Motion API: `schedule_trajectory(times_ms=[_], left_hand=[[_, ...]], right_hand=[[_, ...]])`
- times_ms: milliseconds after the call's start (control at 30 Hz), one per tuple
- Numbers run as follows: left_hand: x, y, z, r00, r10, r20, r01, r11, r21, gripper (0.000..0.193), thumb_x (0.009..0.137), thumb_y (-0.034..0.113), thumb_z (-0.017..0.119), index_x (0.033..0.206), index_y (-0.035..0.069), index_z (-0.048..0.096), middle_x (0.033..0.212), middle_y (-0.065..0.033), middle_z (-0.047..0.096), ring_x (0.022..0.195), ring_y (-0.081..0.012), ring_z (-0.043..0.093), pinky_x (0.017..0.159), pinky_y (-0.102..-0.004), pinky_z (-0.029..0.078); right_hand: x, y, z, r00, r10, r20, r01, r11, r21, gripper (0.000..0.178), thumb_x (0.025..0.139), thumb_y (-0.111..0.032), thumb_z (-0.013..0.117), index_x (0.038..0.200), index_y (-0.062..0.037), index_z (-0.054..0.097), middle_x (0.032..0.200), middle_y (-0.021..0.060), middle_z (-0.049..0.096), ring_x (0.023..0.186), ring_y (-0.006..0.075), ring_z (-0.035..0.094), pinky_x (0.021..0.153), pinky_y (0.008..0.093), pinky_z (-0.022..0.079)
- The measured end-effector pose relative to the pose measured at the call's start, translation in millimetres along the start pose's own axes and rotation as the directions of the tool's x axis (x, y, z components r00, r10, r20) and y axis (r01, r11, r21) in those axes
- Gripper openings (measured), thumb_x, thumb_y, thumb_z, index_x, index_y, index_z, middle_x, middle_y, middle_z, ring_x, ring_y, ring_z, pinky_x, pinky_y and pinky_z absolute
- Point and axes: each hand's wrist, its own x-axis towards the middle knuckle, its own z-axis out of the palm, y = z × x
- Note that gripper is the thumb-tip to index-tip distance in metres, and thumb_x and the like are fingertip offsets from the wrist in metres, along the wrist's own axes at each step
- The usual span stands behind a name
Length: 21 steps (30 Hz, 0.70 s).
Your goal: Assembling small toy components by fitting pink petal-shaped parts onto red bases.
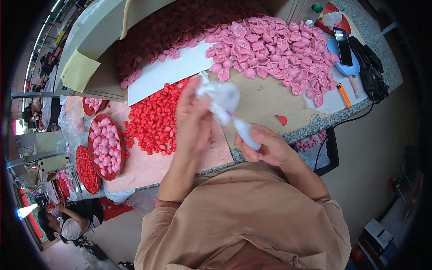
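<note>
My left hand [192, 123], raised over the table, grips a crumpled white cloth [220, 96] between thumb and fingers. A small white squeeze bottle [246, 133] is in my right hand [271, 146], its tip tilted up against the lower edge of the cloth. Motion blurs the left fingers and the cloth a little. Left of my left hand lies a heap of small glossy red pieces [153, 119] on pink paper [216, 155]. Beyond the cloth spreads a large pile of pink shell-like pieces [270, 49].
On the left stand a red bowl [121, 146] of pink balls and a dish of red pieces [85, 168]. At the right are a phone [343, 47], a blue tray [353, 68], an orange tool [343, 96] and a black bag [373, 76]. Another person [72, 225] sits at lower left.
</note>
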Motion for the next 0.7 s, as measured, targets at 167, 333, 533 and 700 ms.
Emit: schedule_trajectory(times_ms=[167, 333, 533, 700], left_hand=[[16.0, 17.9, -10.1, 0.997, 0.062, -0.046, -0.057, 0.993, 0.106, 0.046, 0.087, 0.002, 0.055, 0.131, 0.006, 0.042, 0.117, -0.0082, 0.056, 0.104, -0.0180, 0.057, 0.092, -0.0329, 0.047], [-6.2, -3.7, 6.5, 0.993, -0.089, 0.071, 0.084, 0.993, 0.080, 0.062, 0.083, -0.004, 0.059, 0.138, 0.004, 0.032, 0.108, -0.0080, 0.062, 0.100, -0.0129, 0.058, 0.090, -0.0267, 0.044], [-11.2, -11.7, 12.2, 0.987, -0.137, 0.082, 0.129, 0.987, 0.091, 0.054, 0.082, -0.005, 0.059, 0.132, 0.003, 0.041, 0.105, -0.0096, 0.062, 0.099, -0.0138, 0.059, 0.087, -0.0274, 0.046], [-2.7, -6.2, 0.2, 0.999, 0.013, -0.045, -0.010, 0.998, 0.067, 0.041, 0.084, -0.004, 0.056, 0.125, 0.002, 0.048, 0.106, -0.0117, 0.061, 0.097, -0.0171, 0.060, 0.085, -0.0316, 0.050]], right_hand=[[-15.2, 3.5, -9.3, 0.999, -0.032, -0.036, 0.031, 0.999, -0.032, 0.045, 0.093, -0.044, 0.045, 0.102, -0.0002, 0.052, 0.060, 0.0032, 0.048, 0.050, 0.0093, 0.039, 0.049, 0.0238, 0.031], [-10.1, -4.1, 2.5, 0.996, -0.063, -0.056, 0.057, 0.992, -0.109, 0.044, 0.093, -0.043, 0.045, 0.103, -0.0010, 0.052, 0.061, 0.0029, 0.049, 0.051, 0.0085, 0.039, 0.050, 0.0224, 0.032], [-6.0, 1.8, 3.1, 0.948, -0.232, -0.220, 0.067, 0.818, -0.572, 0.030, 0.093, -0.029, 0.048, 0.106, -0.0021, 0.052, 0.067, 0.0014, 0.054, 0.057, 0.0042, 0.042, 0.053, 0.0193, 0.034], [-10.6, 0.9, 7.0, 0.936, -0.251, -0.246, 0.041, 0.773, -0.633, 0.026, 0.092, -0.023, 0.050, 0.108, -0.0023, 0.052, 0.073, 0.0020, 0.057, 0.061, 0.0037, 0.045, 0.055, 0.0181, 0.036]])
